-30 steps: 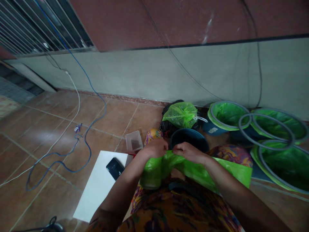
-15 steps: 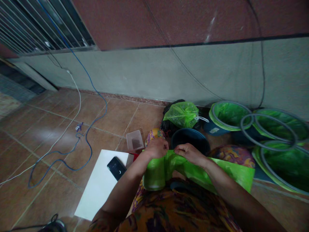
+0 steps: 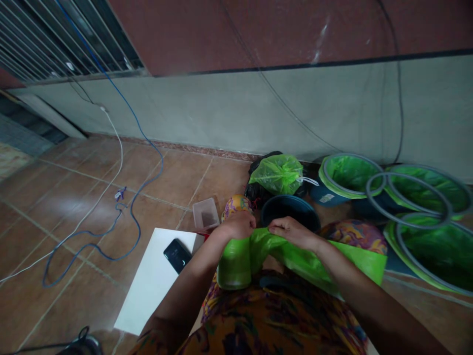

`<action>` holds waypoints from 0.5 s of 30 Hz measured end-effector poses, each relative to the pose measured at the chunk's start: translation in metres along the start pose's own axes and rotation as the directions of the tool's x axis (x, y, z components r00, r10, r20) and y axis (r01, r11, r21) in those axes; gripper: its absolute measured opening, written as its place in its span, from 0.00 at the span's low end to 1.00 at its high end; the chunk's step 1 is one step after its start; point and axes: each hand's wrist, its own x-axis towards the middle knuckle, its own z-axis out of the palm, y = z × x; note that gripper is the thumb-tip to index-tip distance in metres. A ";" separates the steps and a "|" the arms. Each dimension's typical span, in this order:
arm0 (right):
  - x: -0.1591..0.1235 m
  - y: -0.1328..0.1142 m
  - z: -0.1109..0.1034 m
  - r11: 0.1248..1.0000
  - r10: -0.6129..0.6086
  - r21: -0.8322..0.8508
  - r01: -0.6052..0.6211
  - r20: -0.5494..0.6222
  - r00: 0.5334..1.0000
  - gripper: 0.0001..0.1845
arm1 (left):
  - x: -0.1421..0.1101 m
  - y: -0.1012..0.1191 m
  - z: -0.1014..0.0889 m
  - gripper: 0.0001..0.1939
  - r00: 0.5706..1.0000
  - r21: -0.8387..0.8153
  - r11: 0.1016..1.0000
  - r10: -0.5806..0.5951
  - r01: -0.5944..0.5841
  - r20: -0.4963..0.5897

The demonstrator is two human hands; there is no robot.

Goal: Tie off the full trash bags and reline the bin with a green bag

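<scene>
Across my lap lies a strip of green plastic bags (image 3: 295, 256), unrolled from a green bag roll (image 3: 234, 266) at its left end. My left hand (image 3: 239, 226) is closed on the plastic just above the roll. A short way to the right, my right hand (image 3: 290, 230) pinches the upper edge of the same strip. The strip is stretched between the two hands, and its free end hangs over my right knee. Beyond my hands stands a dark blue bin (image 3: 290, 209), partly hidden by them. Fingertips of both hands are partly hidden.
Bins lined in green, with grey rings (image 3: 408, 199), stand at the right. A tied green bag (image 3: 277, 175) rests on black bags by the wall. At left are a clear plastic tub (image 3: 206, 213), a white box (image 3: 148, 281) bearing a phone (image 3: 177, 255), and a blue cable (image 3: 138, 197).
Both hands keep their hold on the green plastic, with the right hand's fingers shifted very slightly. The whole view has moved a little.
</scene>
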 end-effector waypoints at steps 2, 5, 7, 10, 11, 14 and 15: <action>-0.002 0.002 -0.005 0.998 0.039 0.037 -0.041 0.035 0.999 0.19 | 0.001 -0.001 0.001 0.15 1.000 -0.005 1.000 -0.006 0.006 -0.001; -0.006 0.003 -0.012 0.991 0.095 0.081 -0.103 0.097 0.991 0.21 | 0.001 -0.002 0.003 0.14 1.000 -0.017 1.000 -0.009 0.009 -0.017; -0.009 0.001 -0.015 0.992 0.100 0.068 -0.110 0.125 0.987 0.24 | 0.000 -0.003 0.003 0.14 0.999 -0.018 1.000 -0.009 0.009 -0.031; -0.009 -0.005 -0.011 0.997 0.079 -0.009 -0.078 0.136 0.988 0.27 | 0.000 -0.003 0.002 0.14 0.999 -0.002 1.000 0.007 -0.007 -0.035; -0.007 -0.006 -0.007 0.997 0.079 -0.028 -0.076 0.139 0.987 0.26 | 0.000 -0.003 0.002 0.14 0.999 0.004 1.000 0.016 -0.015 -0.034; -0.001 -0.006 0.006 0.991 0.133 -0.020 -0.132 0.170 0.976 0.19 | -0.001 -0.002 0.000 0.14 1.000 0.026 0.999 0.024 -0.023 -0.013; 0.000 -0.004 0.009 0.988 0.153 -0.005 -0.155 0.182 0.971 0.16 | -0.001 -0.002 0.000 0.14 1.000 0.036 0.999 0.024 -0.024 -0.001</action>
